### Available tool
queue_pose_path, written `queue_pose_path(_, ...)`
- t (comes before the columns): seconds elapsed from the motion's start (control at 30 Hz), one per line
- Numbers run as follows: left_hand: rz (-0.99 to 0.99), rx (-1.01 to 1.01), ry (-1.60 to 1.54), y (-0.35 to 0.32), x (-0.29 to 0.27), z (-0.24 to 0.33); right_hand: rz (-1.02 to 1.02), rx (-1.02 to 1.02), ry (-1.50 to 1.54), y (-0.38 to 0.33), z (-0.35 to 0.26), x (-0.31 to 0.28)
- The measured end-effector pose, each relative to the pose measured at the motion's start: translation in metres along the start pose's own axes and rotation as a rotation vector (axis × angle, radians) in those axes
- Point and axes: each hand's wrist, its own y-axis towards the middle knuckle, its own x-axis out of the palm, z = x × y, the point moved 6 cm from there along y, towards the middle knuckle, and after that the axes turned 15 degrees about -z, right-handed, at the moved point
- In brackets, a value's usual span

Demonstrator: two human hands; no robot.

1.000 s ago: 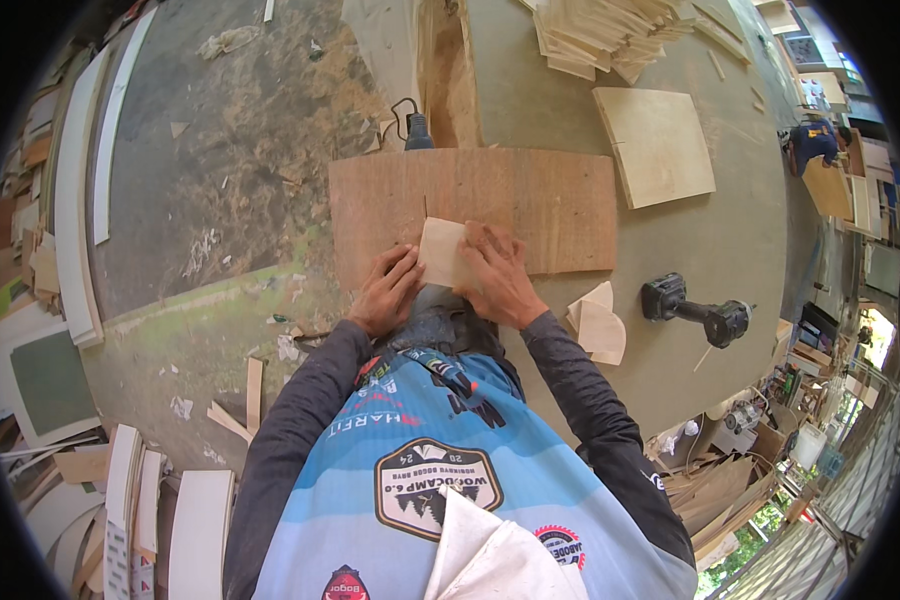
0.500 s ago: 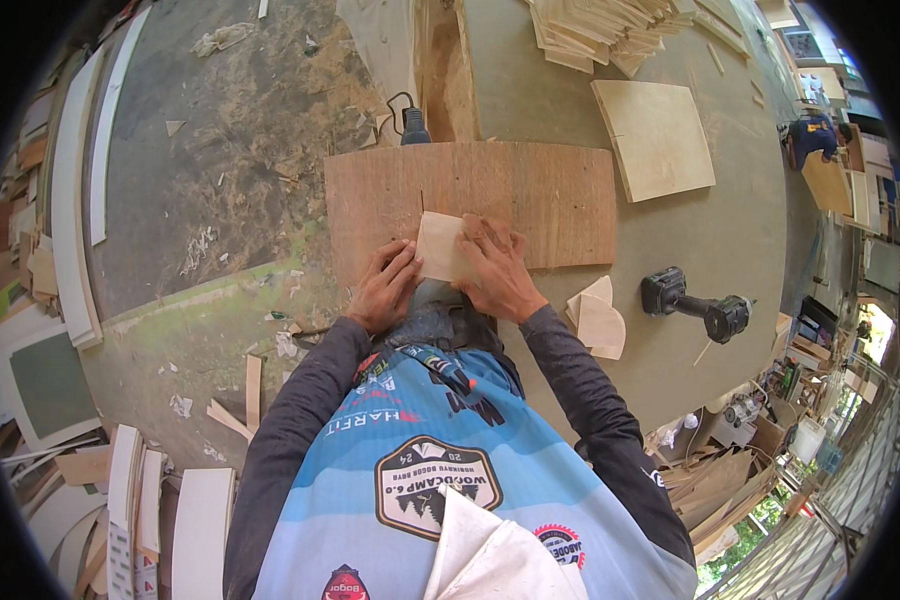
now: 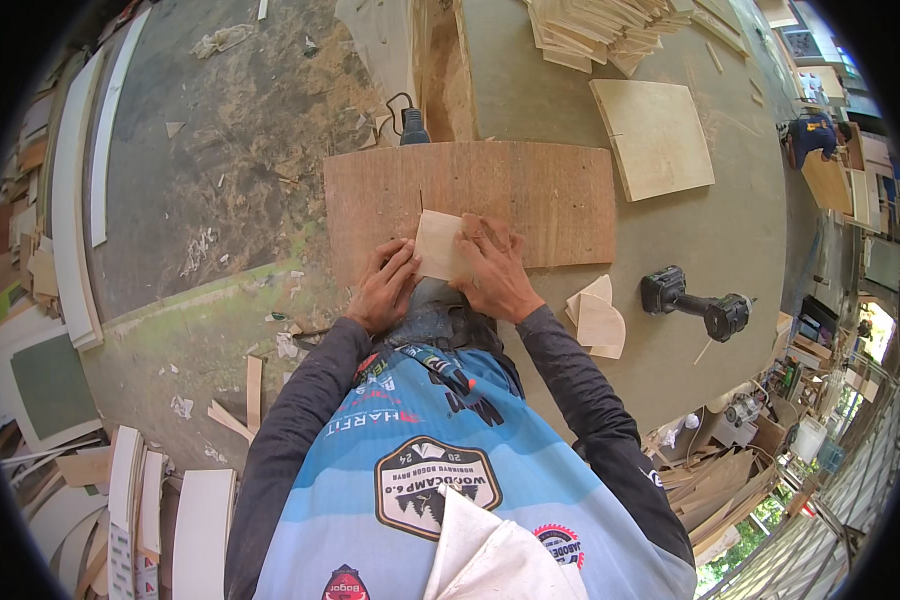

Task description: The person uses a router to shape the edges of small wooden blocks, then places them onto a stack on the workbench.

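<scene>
A small pale plywood piece (image 3: 437, 245) lies flat on a reddish-brown wooden board (image 3: 560, 205), near its front edge. My right hand (image 3: 493, 270) grips the piece from the right, its fingers bent over the top. On the opposite side, my left hand (image 3: 384, 285) presses its closed fingers to the piece's left edge; the thumb is hidden. A thin dark line, a slot or blade, runs in the board just beyond the piece's left corner. From under the board's far edge sticks the dark end of a corded power tool (image 3: 415, 127).
Two rounded plywood offcuts (image 3: 600, 325) and a cordless drill (image 3: 695, 303) lie to the right. A square plywood panel (image 3: 655, 140) and stacked plywood pieces (image 3: 595, 30) are farther off. Wood scraps and dust litter the left. Another person (image 3: 813, 138) works at far right.
The plywood piece and both hands have shifted very slightly to the left. Both hands keep the same hold on it.
</scene>
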Motion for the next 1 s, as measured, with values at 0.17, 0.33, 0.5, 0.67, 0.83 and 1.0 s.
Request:
queue_pose_path(0.17, 0.012, 0.015, -0.003, -0.0005, -0.0012, -0.0010, 0.016, 0.010, 0.021, 0.0003, -0.0018, -0.0008)
queue_pose_path(0.33, 0.003, 0.032, 0.026, -0.0008, -0.0015, 0.0017, -0.002, 0.017, 0.005, -0.0012, -0.0039, -0.0003)
queue_pose_path(0.5, 0.010, 0.037, 0.033, -0.0035, -0.0013, 0.0023, 0.001, -0.008, -0.002, -0.0030, -0.0037, 0.0000)
queue_pose_path(0.67, 0.002, 0.053, 0.023, -0.0037, -0.0020, 0.0026, 0.002, -0.028, 0.030, -0.0049, -0.0030, 0.0010)
queue_pose_path(0.83, 0.029, 0.068, 0.029, -0.0057, 0.0010, -0.0020, -0.020, -0.007, -0.059, -0.0050, -0.0049, 0.0003)
queue_pose_path(1.0, 0.017, 0.062, 0.035, -0.0040, -0.0015, -0.0019, -0.022, 0.009, -0.009, -0.0028, -0.0046, -0.0021)
